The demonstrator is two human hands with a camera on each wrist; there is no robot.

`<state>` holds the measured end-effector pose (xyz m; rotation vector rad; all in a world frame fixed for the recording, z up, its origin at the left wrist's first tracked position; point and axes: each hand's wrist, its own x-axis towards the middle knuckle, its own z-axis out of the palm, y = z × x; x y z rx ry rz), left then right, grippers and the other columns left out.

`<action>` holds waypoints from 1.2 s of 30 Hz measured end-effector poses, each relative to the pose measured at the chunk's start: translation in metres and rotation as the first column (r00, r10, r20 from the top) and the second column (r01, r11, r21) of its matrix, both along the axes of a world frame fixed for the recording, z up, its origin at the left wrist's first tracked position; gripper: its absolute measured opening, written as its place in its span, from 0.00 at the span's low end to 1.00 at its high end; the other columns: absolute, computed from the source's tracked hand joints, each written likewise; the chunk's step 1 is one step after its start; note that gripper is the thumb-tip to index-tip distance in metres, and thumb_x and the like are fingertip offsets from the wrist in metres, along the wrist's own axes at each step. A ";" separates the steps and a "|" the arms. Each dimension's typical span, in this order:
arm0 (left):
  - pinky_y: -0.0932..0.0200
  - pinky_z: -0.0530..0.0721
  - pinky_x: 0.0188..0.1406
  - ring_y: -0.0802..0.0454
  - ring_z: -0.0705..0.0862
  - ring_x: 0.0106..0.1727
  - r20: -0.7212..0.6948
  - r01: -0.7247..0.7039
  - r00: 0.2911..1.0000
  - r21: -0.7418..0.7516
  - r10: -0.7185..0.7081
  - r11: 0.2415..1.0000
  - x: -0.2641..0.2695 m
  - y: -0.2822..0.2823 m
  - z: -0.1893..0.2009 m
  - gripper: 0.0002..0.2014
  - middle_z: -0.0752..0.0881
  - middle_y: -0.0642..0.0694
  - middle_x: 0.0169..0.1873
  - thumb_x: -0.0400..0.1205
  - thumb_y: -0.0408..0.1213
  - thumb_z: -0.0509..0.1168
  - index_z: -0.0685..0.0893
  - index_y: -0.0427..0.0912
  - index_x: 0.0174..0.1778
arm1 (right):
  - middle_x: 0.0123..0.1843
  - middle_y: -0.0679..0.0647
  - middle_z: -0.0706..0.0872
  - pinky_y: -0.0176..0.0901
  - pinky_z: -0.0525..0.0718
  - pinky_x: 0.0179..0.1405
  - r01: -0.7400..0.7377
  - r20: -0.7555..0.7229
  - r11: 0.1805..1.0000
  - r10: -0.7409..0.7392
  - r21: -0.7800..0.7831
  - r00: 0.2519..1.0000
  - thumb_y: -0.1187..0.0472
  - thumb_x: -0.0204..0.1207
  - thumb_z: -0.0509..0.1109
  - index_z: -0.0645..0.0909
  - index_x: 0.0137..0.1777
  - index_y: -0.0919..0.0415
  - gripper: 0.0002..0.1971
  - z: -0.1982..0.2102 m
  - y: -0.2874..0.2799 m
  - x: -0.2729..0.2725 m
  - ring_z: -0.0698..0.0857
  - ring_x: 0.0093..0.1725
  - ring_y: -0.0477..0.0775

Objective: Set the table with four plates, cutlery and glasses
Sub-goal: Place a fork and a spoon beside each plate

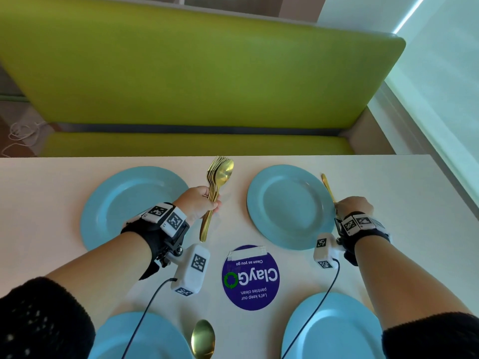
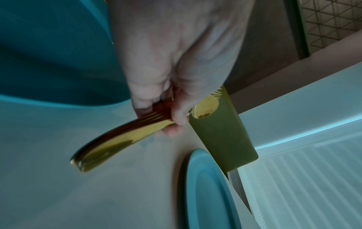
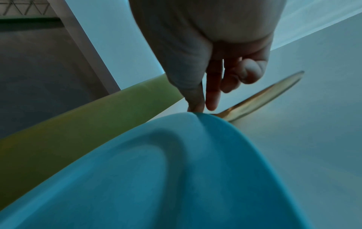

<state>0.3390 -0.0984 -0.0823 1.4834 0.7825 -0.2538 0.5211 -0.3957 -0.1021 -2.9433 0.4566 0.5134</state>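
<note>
Head overhead; wrists close, sharing plate (image 3: 176, 178).

Four plates (image 1: 134, 203) on table (image 1: 39, 203), sticker (image 1: 251, 278) between, bench (image 1: 181, 73) behind.

Left hand (image 2: 176, 62) at frame centre grips gold cutlery bundle (image 2: 121, 139); blue plates upper left (image 2: 49, 54) and bottom centre (image 2: 205, 193) on counter (image 2: 78, 193).

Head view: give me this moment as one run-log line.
left hand: grips gold cutlery bundle | right hand: setting gold spoon beside far-right plate | four plates out | glasses: none visible
</note>
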 end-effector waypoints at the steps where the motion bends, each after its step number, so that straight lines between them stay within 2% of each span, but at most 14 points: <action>1: 0.60 0.81 0.46 0.50 0.81 0.37 0.004 0.003 1.000 -0.001 -0.003 1.000 -0.001 -0.001 0.001 0.13 0.82 0.43 0.36 0.81 0.18 0.59 0.79 0.39 0.37 | 0.44 0.62 0.88 0.39 0.76 0.33 -0.002 0.021 1.000 0.001 0.029 1.000 0.58 0.75 0.68 0.89 0.45 0.67 0.12 0.002 0.000 -0.001 0.81 0.40 0.60; 5: 0.59 0.82 0.47 0.50 0.82 0.37 0.003 0.025 1.000 -0.014 -0.025 1.000 -0.006 -0.002 0.006 0.12 0.83 0.42 0.36 0.80 0.19 0.61 0.80 0.39 0.37 | 0.54 0.65 0.89 0.47 0.82 0.51 -0.076 0.160 0.991 0.058 0.112 0.985 0.58 0.79 0.65 0.88 0.54 0.67 0.14 0.022 0.018 -0.011 0.86 0.53 0.66; 8: 0.59 0.83 0.44 0.50 0.83 0.37 -0.024 0.069 0.997 0.003 -0.069 0.998 -0.009 -0.002 0.011 0.09 0.86 0.41 0.36 0.79 0.21 0.64 0.82 0.38 0.37 | 0.58 0.64 0.88 0.48 0.79 0.59 -0.259 0.313 0.935 0.177 0.243 0.933 0.60 0.78 0.66 0.87 0.55 0.63 0.11 0.040 0.052 -0.030 0.84 0.59 0.66; 10: 0.59 0.84 0.43 0.49 0.84 0.37 -0.041 0.099 0.994 0.037 -0.097 0.994 -0.012 -0.003 0.014 0.08 0.87 0.41 0.37 0.78 0.22 0.66 0.82 0.38 0.36 | 0.57 0.60 0.88 0.44 0.75 0.58 -0.445 0.368 0.847 0.331 0.291 0.869 0.61 0.78 0.68 0.88 0.54 0.62 0.10 0.047 0.079 -0.054 0.85 0.56 0.62; 13: 0.48 0.85 0.55 0.46 0.86 0.40 -0.070 0.116 0.991 0.070 -0.111 0.991 -0.016 -0.006 0.018 0.08 0.89 0.41 0.34 0.75 0.23 0.69 0.82 0.39 0.35 | 0.55 0.57 0.88 0.41 0.77 0.49 -0.685 0.390 0.658 0.569 0.312 0.724 0.61 0.77 0.70 0.88 0.55 0.60 0.10 0.053 0.119 -0.099 0.86 0.50 0.59; 15: 0.48 0.84 0.58 0.47 0.86 0.40 -0.088 0.142 0.987 0.083 -0.135 0.986 -0.020 -0.008 0.021 0.08 0.89 0.44 0.29 0.74 0.24 0.71 0.82 0.39 0.35 | 0.57 0.55 0.87 0.42 0.78 0.48 -0.794 0.384 0.530 0.694 0.299 0.608 0.60 0.77 0.70 0.87 0.57 0.58 0.11 0.055 0.139 -0.126 0.85 0.53 0.58; 16: 0.51 0.85 0.54 0.47 0.86 0.40 -0.093 0.166 0.983 0.086 -0.158 0.982 -0.023 -0.008 0.023 0.07 0.88 0.45 0.29 0.75 0.25 0.71 0.81 0.39 0.36 | 0.59 0.54 0.87 0.44 0.80 0.51 -0.836 0.369 0.474 0.751 0.277 0.548 0.59 0.77 0.69 0.86 0.59 0.57 0.12 0.054 0.147 -0.137 0.84 0.56 0.57; 19: 0.67 0.84 0.30 0.51 0.85 0.37 -0.105 0.253 0.965 0.122 -0.241 0.960 -0.034 -0.005 0.032 0.05 0.87 0.44 0.33 0.76 0.28 0.71 0.82 0.39 0.37 | 0.59 0.52 0.87 0.52 0.85 0.52 -0.915 0.332 0.342 0.855 0.217 0.398 0.60 0.78 0.67 0.86 0.59 0.56 0.12 0.051 0.162 -0.157 0.84 0.59 0.57; 21: 0.65 0.85 0.33 0.51 0.85 0.36 -0.109 0.305 0.950 0.155 -0.291 0.940 -0.042 0.001 0.034 0.04 0.88 0.44 0.33 0.76 0.30 0.70 0.84 0.39 0.37 | 0.58 0.52 0.88 0.52 0.85 0.51 -0.926 0.293 0.318 0.883 0.204 0.368 0.60 0.79 0.65 0.86 0.59 0.55 0.12 0.052 0.168 -0.164 0.84 0.58 0.57; 23: 0.51 0.86 0.52 0.47 0.86 0.41 -0.111 0.329 0.943 0.176 -0.313 0.928 -0.049 0.005 0.036 0.04 0.89 0.42 0.35 0.75 0.30 0.71 0.85 0.38 0.35 | 0.57 0.54 0.88 0.50 0.84 0.52 -0.926 0.252 0.325 0.896 0.192 0.367 0.59 0.80 0.64 0.85 0.60 0.54 0.12 0.057 0.172 -0.170 0.85 0.57 0.58; 25: 0.46 0.83 0.62 0.44 0.87 0.47 -0.088 0.294 0.955 0.150 -0.283 0.944 -0.056 0.007 0.037 0.05 0.90 0.37 0.41 0.76 0.27 0.70 0.83 0.38 0.36 | 0.57 0.55 0.88 0.50 0.84 0.53 -0.917 0.228 0.342 0.894 0.205 0.385 0.59 0.80 0.64 0.83 0.61 0.54 0.12 0.061 0.175 -0.174 0.85 0.56 0.59; 29: 0.48 0.84 0.59 0.43 0.87 0.46 -0.052 0.259 0.965 0.085 -0.255 0.962 -0.069 0.010 0.038 0.06 0.89 0.35 0.44 0.76 0.24 0.69 0.80 0.39 0.38 | 0.57 0.52 0.88 0.49 0.83 0.54 -0.905 0.186 0.347 0.899 0.247 0.395 0.61 0.79 0.65 0.81 0.59 0.55 0.10 0.066 0.181 -0.180 0.84 0.58 0.57; 32: 0.54 0.89 0.45 0.44 0.88 0.43 -0.044 0.281 0.960 0.091 -0.278 0.955 -0.078 0.011 0.036 0.06 0.89 0.36 0.42 0.76 0.23 0.68 0.81 0.38 0.38 | 0.54 0.54 0.88 0.50 0.84 0.53 -0.915 0.102 0.319 0.931 0.246 0.352 0.60 0.78 0.64 0.82 0.53 0.55 0.08 0.066 0.184 -0.183 0.84 0.56 0.58; 36: 0.47 0.85 0.60 0.44 0.88 0.45 -0.048 0.312 0.950 0.085 -0.309 0.946 -0.090 0.012 0.034 0.05 0.89 0.37 0.39 0.75 0.23 0.69 0.83 0.36 0.40 | 0.55 0.54 0.87 0.51 0.83 0.55 -0.894 0.028 0.333 0.934 0.299 0.357 0.59 0.78 0.63 0.81 0.50 0.51 0.06 0.062 0.182 -0.191 0.84 0.55 0.58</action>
